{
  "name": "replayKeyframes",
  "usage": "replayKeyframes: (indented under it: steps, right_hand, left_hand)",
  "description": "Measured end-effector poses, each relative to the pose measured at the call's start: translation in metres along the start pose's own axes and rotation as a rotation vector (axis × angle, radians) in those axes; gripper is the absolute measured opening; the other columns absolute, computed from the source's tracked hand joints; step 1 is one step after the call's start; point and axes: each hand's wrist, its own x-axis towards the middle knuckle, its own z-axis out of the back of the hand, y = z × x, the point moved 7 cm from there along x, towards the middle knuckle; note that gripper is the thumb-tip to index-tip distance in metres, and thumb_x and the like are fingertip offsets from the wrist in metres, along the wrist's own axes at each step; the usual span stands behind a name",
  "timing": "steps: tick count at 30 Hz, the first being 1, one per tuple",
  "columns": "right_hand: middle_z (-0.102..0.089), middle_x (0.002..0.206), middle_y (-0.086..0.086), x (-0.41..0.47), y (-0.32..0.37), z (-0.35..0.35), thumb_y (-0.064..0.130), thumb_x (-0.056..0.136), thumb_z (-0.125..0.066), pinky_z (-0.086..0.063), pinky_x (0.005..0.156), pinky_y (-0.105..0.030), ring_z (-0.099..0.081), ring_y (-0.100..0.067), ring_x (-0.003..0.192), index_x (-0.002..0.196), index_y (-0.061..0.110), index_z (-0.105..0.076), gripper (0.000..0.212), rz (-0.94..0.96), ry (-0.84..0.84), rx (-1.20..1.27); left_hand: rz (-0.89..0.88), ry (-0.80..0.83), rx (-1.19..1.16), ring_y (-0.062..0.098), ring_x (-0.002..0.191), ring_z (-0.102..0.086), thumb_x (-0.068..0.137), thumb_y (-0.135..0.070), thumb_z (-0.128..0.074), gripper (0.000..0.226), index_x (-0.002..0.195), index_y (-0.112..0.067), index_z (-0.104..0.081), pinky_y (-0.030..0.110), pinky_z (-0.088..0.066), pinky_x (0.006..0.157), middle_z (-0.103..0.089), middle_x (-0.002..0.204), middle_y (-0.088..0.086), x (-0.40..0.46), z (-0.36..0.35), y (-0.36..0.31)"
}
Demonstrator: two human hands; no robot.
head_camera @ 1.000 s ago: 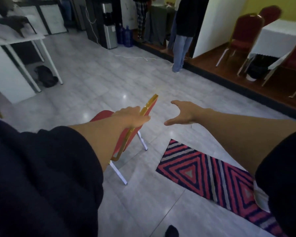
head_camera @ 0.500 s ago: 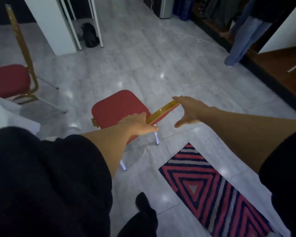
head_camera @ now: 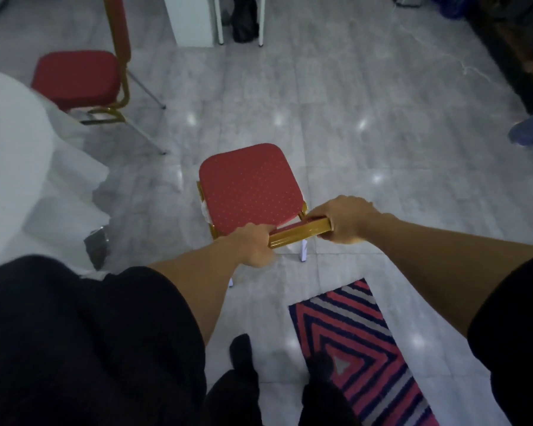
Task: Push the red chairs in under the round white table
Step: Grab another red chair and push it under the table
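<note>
The round white table (head_camera: 10,155) sits at the left edge, one red chair (head_camera: 74,78) at the upper left looks partly under it, and the middle chair (head_camera: 248,189) stands out while your left hand (head_camera: 254,245) and right hand (head_camera: 346,219) squeeze its gold back.

Two red chairs (head_camera: 249,188) (head_camera: 76,77), one white table (head_camera: 10,149), one striped rug (head_camera: 360,348), two hands (head_camera: 254,245) (head_camera: 346,219)

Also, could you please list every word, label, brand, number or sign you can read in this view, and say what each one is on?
None: no readable text shows anywhere in the head view.
The held red chair has only a dot pattern on its seat.
The striped rug has stripes only.
The second red chair and the white tablecloth show no lettering.
</note>
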Motion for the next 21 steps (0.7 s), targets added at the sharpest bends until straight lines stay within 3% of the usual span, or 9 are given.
replayKeyframes:
  steps: [4,9,16,21]
  right_hand:
    - [-0.074,0.083,0.012,0.008,-0.006,0.004,0.025,0.098,-0.066,-0.057,0.067,-0.034,-0.067,-0.011,0.072,0.108,0.036,-0.077,0.018,0.120,0.014,-0.045]
    - [-0.078,0.088,0.005,0.021,-0.019,0.005,0.024,0.096,-0.069,-0.060,0.070,-0.037,-0.070,-0.017,0.074,0.112,0.032,-0.078,0.020,0.257,0.022,-0.089]
    - [-0.077,0.086,0.004,0.038,-0.020,0.014,0.021,0.094,-0.066,-0.051,0.060,-0.031,-0.067,-0.016,0.070,0.109,0.033,-0.079,0.023,0.460,0.062,-0.230]
    - [-0.073,0.081,0.006,0.046,0.015,0.012,0.024,0.089,-0.062,-0.058,0.066,-0.037,-0.066,-0.019,0.070,0.102,0.034,-0.076,0.022,0.610,0.089,-0.348]
  left_hand:
    - [0.027,-0.017,-0.019,0.030,0.112,-0.062,0.090,-0.016,-0.057,0.065,0.154,-0.024,-0.046,0.044,-0.054,0.100,-0.062,0.130,0.010,0.003,0.004,0.000]
    - [0.090,-0.082,-0.106,0.028,0.099,-0.062,0.091,-0.009,-0.056,0.046,0.135,-0.019,-0.062,0.039,-0.052,0.086,-0.063,0.105,0.006,-0.002,0.001,-0.013]
    - [0.234,-0.152,-0.309,0.027,0.103,-0.061,0.093,-0.011,-0.054,0.055,0.147,-0.024,-0.054,0.041,-0.054,0.093,-0.058,0.110,0.004,-0.016,-0.030,-0.028]
    - [0.364,-0.212,-0.430,0.029,0.107,-0.063,0.091,-0.009,-0.051,0.056,0.145,-0.025,-0.054,0.046,-0.055,0.098,-0.063,0.115,0.006,-0.038,-0.058,-0.014]
